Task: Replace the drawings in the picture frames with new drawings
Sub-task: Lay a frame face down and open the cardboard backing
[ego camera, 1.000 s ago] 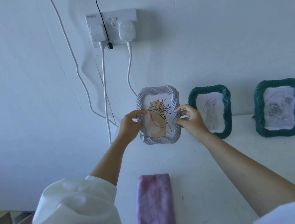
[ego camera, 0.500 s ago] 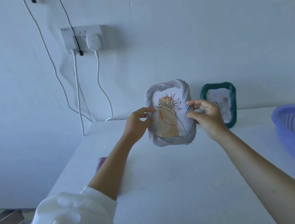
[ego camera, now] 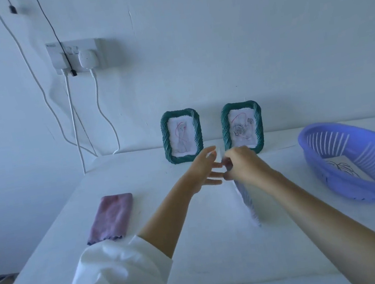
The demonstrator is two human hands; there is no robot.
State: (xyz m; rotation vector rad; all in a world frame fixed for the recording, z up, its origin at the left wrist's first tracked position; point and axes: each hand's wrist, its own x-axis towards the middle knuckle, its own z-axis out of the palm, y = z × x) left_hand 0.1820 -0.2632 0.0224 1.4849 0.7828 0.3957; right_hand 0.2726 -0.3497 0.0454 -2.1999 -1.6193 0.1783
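Two green frames stand against the wall at twelve o'clock from the hands, the left green frame (ego camera: 166,137) and the right green frame (ego camera: 226,125), each holding a faint drawing. The pale frame (ego camera: 248,202) is seen edge-on, its low end on the surface (ego camera: 219,251). The right hand (ego camera: 247,168) has its fingers curled round the frame's top. The left hand (ego camera: 199,173) is beside it, fingers (ego camera: 209,151) straight and spread, gripping nothing.

This looks like the opening step: getting at the frame's back. Next it likely needs laying face down, backing freed and the old sheet slid out. A new drawing (ego camera: 345,167) waits in the blue basket (ego camera: 364,189) at three o'clock. A pink cloth (ego camera: 110,217) lies at nine o'clock.
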